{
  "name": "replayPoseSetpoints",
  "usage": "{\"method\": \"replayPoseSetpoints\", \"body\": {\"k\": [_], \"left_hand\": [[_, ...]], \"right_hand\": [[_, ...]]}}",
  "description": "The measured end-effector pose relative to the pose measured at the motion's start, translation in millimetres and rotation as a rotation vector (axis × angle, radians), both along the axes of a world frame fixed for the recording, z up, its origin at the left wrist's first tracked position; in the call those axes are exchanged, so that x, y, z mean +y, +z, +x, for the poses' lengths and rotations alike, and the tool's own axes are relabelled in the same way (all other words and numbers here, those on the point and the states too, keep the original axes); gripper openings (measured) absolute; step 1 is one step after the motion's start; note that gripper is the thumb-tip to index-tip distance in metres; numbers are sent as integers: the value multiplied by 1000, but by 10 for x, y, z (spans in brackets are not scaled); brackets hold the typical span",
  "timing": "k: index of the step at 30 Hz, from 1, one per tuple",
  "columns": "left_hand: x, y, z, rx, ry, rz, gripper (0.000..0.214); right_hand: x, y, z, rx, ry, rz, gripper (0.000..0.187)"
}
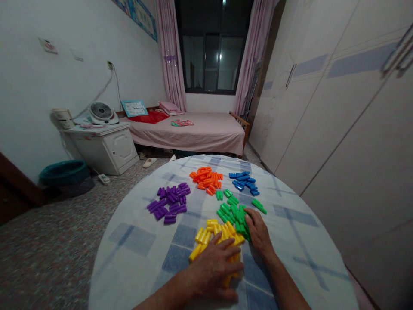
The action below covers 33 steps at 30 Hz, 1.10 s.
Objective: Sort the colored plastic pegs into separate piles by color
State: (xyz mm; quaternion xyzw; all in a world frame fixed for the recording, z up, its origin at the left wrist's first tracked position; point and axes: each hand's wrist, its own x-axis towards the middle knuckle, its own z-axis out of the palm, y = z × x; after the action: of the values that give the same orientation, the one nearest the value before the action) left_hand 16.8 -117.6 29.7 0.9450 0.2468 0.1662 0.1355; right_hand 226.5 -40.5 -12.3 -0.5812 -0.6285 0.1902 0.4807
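Observation:
My left hand (214, 267) lies flat, fingers spread, on top of a pile of yellow plastic pieces (209, 234) near the front of the round table (135, 241). My right hand (258, 234) rests beside it with fingers stretched out against the edge of a green pile (234, 211), touching the pieces. Further back lie a purple pile (169, 202), an orange pile (207, 178) and a blue pile (243, 181). Neither hand grips a piece that I can see.
The table wears a white cloth with blue checks. Behind it stand a bed (193, 131) with pink bedding, a white cabinet (105, 148) carrying a fan (101, 112), a teal basin (64, 172) on the floor, and wardrobe doors (338, 129) along the right.

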Motion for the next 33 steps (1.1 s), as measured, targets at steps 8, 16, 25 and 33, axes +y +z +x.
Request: {"method": "replayPoseSetpoints", "body": {"k": [8,16,25,33], "left_hand": [[381,-164,-100,-132,415,173,28],[557,-265,-280,-190,587,182,13],[540,-247,-275,-192,587,171,11],[552,-298,-284,-233,581,154,11]], "right_hand": [[-2,-2,-1,-10,12,-2,37],[-4,-14,12,-27,9,3,37],[5,-4,12,-22,3,1,36],[-6,14,5,-22,7,0,37]]}}
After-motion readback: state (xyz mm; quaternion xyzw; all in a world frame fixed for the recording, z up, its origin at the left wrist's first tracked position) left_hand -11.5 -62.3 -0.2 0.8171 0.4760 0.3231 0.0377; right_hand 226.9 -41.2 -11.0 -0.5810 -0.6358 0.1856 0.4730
